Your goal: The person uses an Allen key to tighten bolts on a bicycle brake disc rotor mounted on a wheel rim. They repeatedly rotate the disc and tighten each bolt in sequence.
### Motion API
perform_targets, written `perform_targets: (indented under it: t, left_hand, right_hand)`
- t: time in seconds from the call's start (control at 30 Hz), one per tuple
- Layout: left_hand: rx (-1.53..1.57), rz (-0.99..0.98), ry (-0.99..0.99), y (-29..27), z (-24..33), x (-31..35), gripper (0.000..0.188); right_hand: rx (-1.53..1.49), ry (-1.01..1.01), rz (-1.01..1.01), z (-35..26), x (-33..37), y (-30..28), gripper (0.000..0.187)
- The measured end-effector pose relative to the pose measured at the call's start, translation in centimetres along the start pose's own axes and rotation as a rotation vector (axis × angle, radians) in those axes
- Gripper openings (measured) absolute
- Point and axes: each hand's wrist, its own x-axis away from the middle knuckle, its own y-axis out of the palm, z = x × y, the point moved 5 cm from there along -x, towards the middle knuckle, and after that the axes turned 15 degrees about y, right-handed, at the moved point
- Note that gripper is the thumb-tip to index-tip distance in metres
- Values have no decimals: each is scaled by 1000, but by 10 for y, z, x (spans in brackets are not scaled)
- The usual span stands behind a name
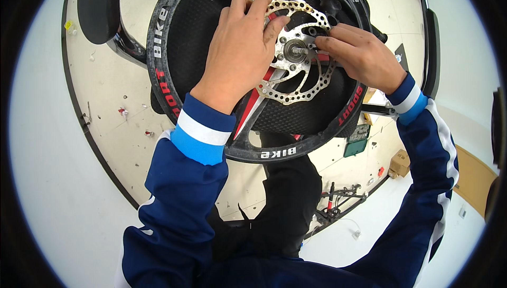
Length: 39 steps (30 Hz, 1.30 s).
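Note:
A bicycle wheel (243, 150) with a black rim and red-and-white trimmed spokes lies flat in front of me. On its hub sits a silver brake disc (288, 98) with rows of small holes. The threaded axle (300, 51) sticks up from the centre. My left hand (240, 47) grips the disc's left edge, its thumb resting on the metal and its fingers over the rim. With fingertips pinched together, my right hand (362, 55) is at the right side of the hub. Whatever those fingertips hold is too small or hidden to make out.
Under the wheel is a black chair with an armrest (100, 2) at the left. On the floor to the right are a green case (355, 148), a cardboard box (400, 162) and a dark tubular frame (332, 203). Small bits litter the pale floor tiles (113, 145).

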Motion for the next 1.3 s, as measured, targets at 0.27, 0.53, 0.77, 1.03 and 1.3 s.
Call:
perform_targets:
  t: [0.27,0.53,0.77,1.03,1.3]
  left_hand:
    - [4,6,-11,3,-6,2,37]
    - [-10,7,15,2,-3,0,37]
    - [-24,-22,4,5,-4,0,36]
    - [101,63,-136,7,-8,4,31]
    - [167,92,-109,11,5,-3,29]
  right_hand:
    - [-188,134,-50,6,-1,10,31]
    - [-147,44,16,7,-1,11,34]
    - [225,-262,-5,3,-12,1,37]
    - [34,153,156,-16,4,25,42]
    - [-131,461,316,-35,24,24,21]
